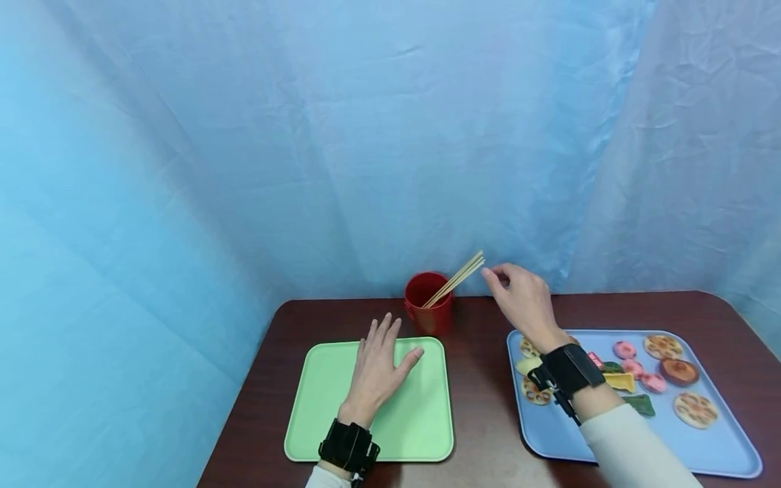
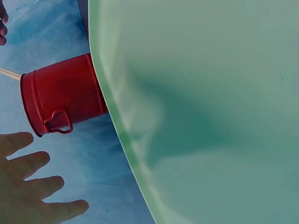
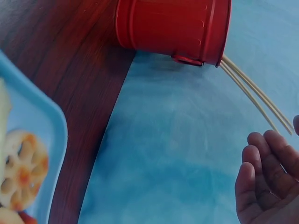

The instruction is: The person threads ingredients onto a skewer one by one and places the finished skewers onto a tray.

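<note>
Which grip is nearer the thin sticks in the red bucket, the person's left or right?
Right. The right grip is beside the free ends of the thin sticks, contact unclear; the left grip is over the green tray, farther away.

Tabletop, left to right.
Left tray; pail behind its far right corner, skewers inside, leaning right; right tray, lotus root slices on it at left and right.

Head: from above, forward-down over dark-brown wooden table | Left wrist: close, sideways, above light-green rectangular tray | Right wrist: close, sideways | All share: red cylindrical bucket
</note>
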Action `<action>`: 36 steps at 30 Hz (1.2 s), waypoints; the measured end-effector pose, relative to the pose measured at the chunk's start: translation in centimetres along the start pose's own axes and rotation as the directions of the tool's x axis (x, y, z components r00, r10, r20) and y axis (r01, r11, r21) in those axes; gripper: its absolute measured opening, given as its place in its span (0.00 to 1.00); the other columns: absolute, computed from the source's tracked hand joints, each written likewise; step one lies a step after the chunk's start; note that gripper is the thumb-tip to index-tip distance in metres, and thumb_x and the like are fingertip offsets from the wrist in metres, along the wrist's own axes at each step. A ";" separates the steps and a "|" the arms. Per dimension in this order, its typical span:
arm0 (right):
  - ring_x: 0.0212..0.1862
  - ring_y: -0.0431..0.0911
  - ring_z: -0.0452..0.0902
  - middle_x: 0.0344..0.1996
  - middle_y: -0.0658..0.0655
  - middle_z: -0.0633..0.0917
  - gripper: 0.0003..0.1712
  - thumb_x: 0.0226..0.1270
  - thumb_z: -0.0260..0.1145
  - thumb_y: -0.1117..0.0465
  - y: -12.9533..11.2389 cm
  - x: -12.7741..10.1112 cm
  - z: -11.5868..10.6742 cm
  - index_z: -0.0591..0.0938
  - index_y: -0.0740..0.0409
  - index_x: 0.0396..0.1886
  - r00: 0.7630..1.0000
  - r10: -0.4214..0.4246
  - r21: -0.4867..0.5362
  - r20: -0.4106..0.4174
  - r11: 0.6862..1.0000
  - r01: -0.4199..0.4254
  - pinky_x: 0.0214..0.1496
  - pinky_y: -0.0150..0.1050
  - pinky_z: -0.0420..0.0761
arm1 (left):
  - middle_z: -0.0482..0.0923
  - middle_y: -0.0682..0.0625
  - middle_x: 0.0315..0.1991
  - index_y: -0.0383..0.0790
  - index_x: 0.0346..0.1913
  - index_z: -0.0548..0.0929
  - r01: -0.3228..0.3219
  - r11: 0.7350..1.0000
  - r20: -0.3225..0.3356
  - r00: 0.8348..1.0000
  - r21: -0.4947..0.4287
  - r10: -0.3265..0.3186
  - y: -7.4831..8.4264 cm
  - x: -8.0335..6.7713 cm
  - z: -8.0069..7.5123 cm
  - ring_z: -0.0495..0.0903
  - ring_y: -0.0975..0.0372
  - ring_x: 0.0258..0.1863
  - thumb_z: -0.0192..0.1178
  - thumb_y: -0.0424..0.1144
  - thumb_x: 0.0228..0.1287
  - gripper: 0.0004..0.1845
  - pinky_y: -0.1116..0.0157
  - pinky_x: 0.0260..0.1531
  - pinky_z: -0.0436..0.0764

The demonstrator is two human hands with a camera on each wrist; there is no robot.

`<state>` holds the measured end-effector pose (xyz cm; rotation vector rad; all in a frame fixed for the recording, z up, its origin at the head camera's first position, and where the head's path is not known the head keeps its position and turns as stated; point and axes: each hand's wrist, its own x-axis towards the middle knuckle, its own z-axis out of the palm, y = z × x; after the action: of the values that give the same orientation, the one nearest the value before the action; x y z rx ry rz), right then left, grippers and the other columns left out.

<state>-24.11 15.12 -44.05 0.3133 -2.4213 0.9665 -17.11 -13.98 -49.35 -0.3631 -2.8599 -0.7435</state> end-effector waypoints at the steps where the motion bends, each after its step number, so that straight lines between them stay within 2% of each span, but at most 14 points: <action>1: 0.28 0.47 0.77 0.30 0.56 0.86 0.17 0.78 0.64 0.51 0.0 0.2 0.2 0.89 0.60 0.45 1.000 0.006 0.001 0.000 1.000 -0.006 0.33 0.46 0.73 | 0.58 0.41 0.80 0.40 0.78 0.66 0.000 1.000 -0.002 1.000 -0.002 0.000 0.0 0.0 0.0 0.53 0.41 0.79 0.53 0.68 0.72 0.44 0.34 0.71 0.57; 8: 0.26 0.48 0.77 0.27 0.54 0.86 0.18 0.78 0.64 0.49 0.0 0.9 0.9 0.89 0.58 0.41 0.999 0.041 0.008 -0.010 0.999 -0.041 0.33 0.47 0.74 | 0.60 0.40 0.79 0.39 0.77 0.68 -0.006 1.000 -0.009 1.000 -0.017 0.006 0.2 -0.3 0.5 0.54 0.41 0.79 0.54 0.67 0.72 0.43 0.35 0.71 0.59; 12: 0.28 0.49 0.79 0.29 0.55 0.88 0.15 0.77 0.64 0.52 -0.2 1.1 1.3 0.89 0.57 0.40 0.998 0.050 0.023 -0.028 0.999 -0.050 0.34 0.49 0.75 | 0.60 0.40 0.79 0.39 0.77 0.69 -0.012 1.000 -0.020 1.000 -0.015 0.012 0.3 -0.3 0.6 0.55 0.41 0.79 0.54 0.67 0.72 0.43 0.35 0.71 0.59; 21: 0.30 0.51 0.80 0.30 0.57 0.88 0.16 0.78 0.64 0.51 -0.5 1.6 1.7 0.88 0.58 0.38 0.995 0.094 0.049 -0.022 0.995 -0.092 0.39 0.51 0.77 | 0.59 0.40 0.80 0.40 0.78 0.68 0.000 1.000 -0.005 1.000 -0.009 0.000 0.6 -0.3 0.8 0.55 0.41 0.79 0.54 0.68 0.71 0.43 0.36 0.72 0.58; 24: 0.30 0.51 0.80 0.30 0.56 0.87 0.15 0.78 0.62 0.53 -0.6 1.6 1.6 0.88 0.58 0.39 0.994 0.104 0.056 -0.017 0.993 -0.103 0.39 0.50 0.76 | 0.59 0.40 0.80 0.40 0.78 0.68 -0.003 1.000 -0.008 1.000 -0.008 0.003 0.7 -0.3 0.8 0.55 0.41 0.79 0.55 0.67 0.72 0.43 0.36 0.71 0.59; 31: 0.29 0.51 0.79 0.29 0.57 0.87 0.16 0.77 0.64 0.52 -0.5 1.8 1.6 0.88 0.60 0.38 0.993 0.115 0.072 -0.034 0.991 -0.112 0.37 0.48 0.74 | 0.59 0.41 0.80 0.41 0.77 0.68 -0.004 1.000 0.003 1.000 -0.013 0.004 0.9 -0.1 1.0 0.54 0.42 0.79 0.54 0.67 0.71 0.43 0.37 0.72 0.59; 36: 0.30 0.51 0.80 0.30 0.58 0.88 0.14 0.77 0.63 0.56 -0.5 1.6 1.4 0.88 0.60 0.38 0.992 0.119 0.066 -0.031 0.991 -0.117 0.38 0.47 0.74 | 0.59 0.41 0.79 0.40 0.77 0.69 -0.015 1.000 0.002 1.000 -0.027 0.015 1.1 -0.2 1.1 0.55 0.41 0.79 0.54 0.68 0.72 0.43 0.37 0.72 0.59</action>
<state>-25.81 13.70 -43.74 0.1758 -2.4030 1.0937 -16.72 -12.53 -49.80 -0.3886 -2.8488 -0.7802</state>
